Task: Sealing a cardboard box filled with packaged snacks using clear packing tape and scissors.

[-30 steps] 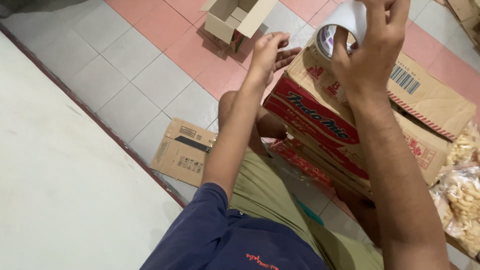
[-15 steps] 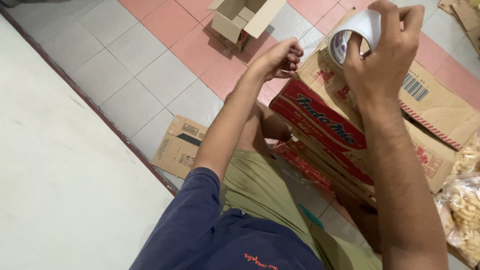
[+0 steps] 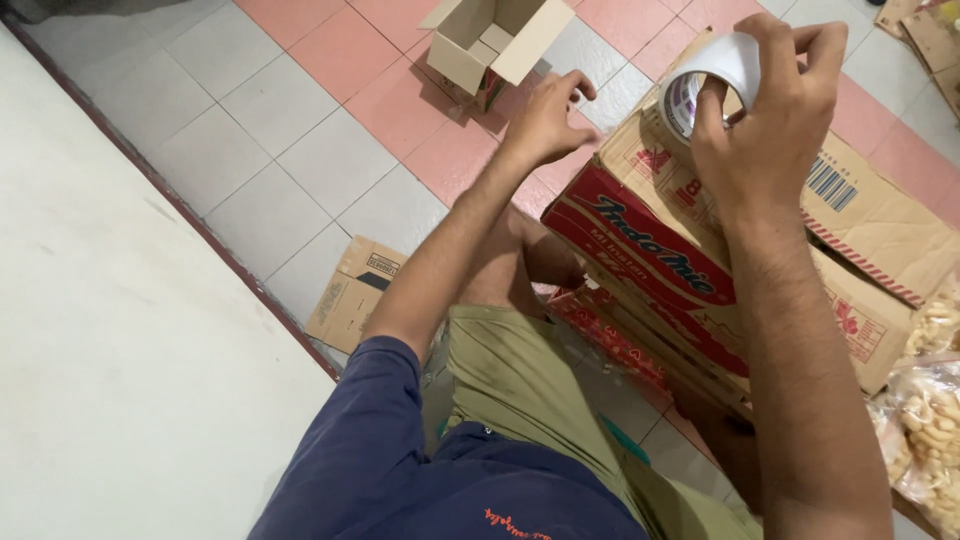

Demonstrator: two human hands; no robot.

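My right hand (image 3: 775, 130) holds a roll of pale packing tape (image 3: 705, 75) up above a large cardboard carton (image 3: 700, 270) printed in red and tan, with the thumb inside the roll's core. My left hand (image 3: 545, 115) hovers just left of the carton's far corner, fingers curled in. I cannot make out any tape strip between it and the roll. The carton lies closed and tilted against my legs, over flattened red cardboard (image 3: 615, 335).
A small open cardboard box (image 3: 490, 45) stands on the pink and grey tiled floor beyond my left hand. A flattened brown box (image 3: 355, 295) lies by my left arm. Bags of pale crackers (image 3: 925, 400) sit at the right edge. A white raised surface (image 3: 130, 380) fills the left.
Both hands have drifted slightly down and to the right in view. The roll stays in my right hand, and my left hand's fingers have curled in more.
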